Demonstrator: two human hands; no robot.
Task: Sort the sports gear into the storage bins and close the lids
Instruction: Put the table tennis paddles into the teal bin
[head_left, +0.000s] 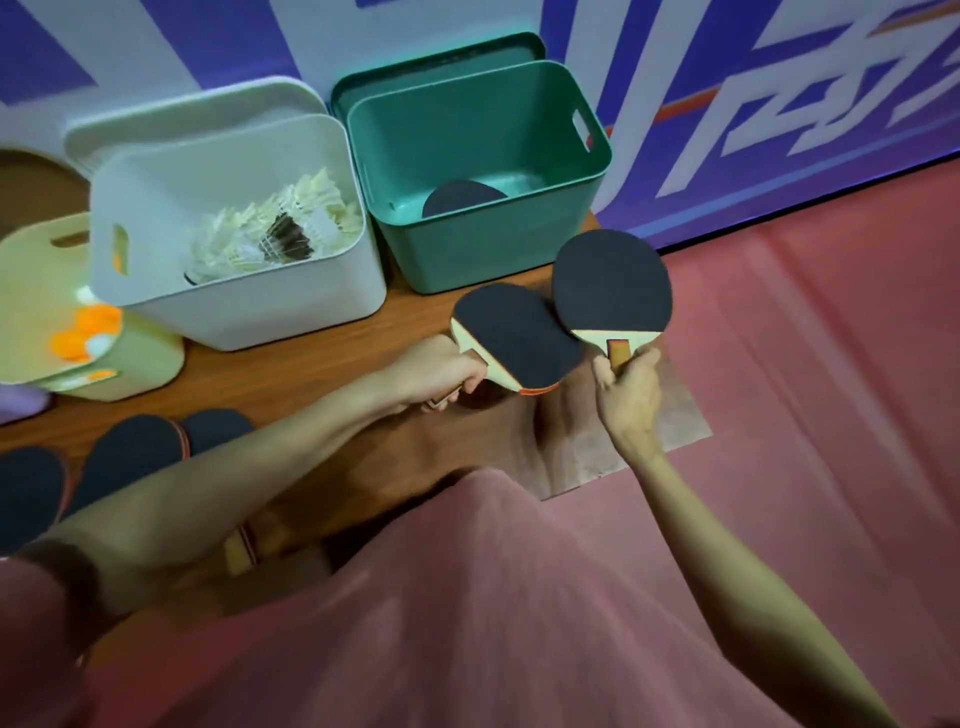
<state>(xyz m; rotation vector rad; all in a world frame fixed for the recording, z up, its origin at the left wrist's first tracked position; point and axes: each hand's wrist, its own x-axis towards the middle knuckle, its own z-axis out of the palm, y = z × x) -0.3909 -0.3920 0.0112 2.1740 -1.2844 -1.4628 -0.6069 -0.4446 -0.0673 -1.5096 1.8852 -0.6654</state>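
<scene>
Each hand holds a paddle by its handle: the left hand (441, 376) grips one paddle (517, 338), the right hand (626, 389) the other paddle (612, 286), mid-frame. Lift both over the green bin (519, 249) above and lay them flat.

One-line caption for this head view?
Left hand and right hand each hold a paddle before the open green bin.

A single head-worn wide-angle camera looks steeply down and forward from close above the brown wooden table (322, 374), tilted, taking in the purple-and-white printed wall banner (779, 104) behind.
</scene>
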